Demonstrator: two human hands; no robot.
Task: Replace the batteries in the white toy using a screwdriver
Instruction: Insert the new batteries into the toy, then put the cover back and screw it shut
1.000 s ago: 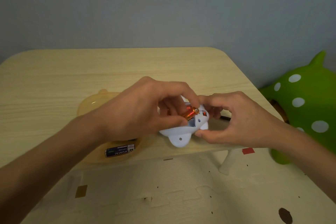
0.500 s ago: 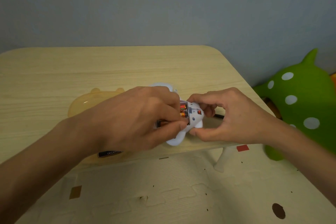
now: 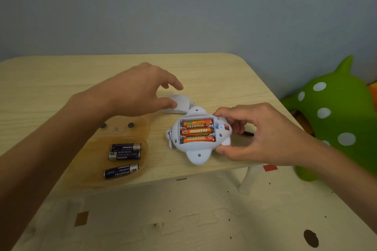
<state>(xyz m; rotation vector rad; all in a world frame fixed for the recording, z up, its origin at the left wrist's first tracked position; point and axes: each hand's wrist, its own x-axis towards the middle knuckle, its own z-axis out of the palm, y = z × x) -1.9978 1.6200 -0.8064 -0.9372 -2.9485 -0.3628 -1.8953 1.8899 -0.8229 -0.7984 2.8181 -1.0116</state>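
The wooden table (image 3: 61,79) carries an amber tray (image 3: 142,128) at the front left, a white toy (image 3: 199,156) near the front edge, and a white cover (image 3: 180,103) just behind the toy.

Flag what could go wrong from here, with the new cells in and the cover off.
1. The toy lies near the table front edge, steadied only by right hand fingertips; a nudge could tip it off.
2. The left hand reaches for the cover; seated askew, it may not close over the orange batteries.
3. The dark batteries lie loose in the tray and could roll or get mixed back in.
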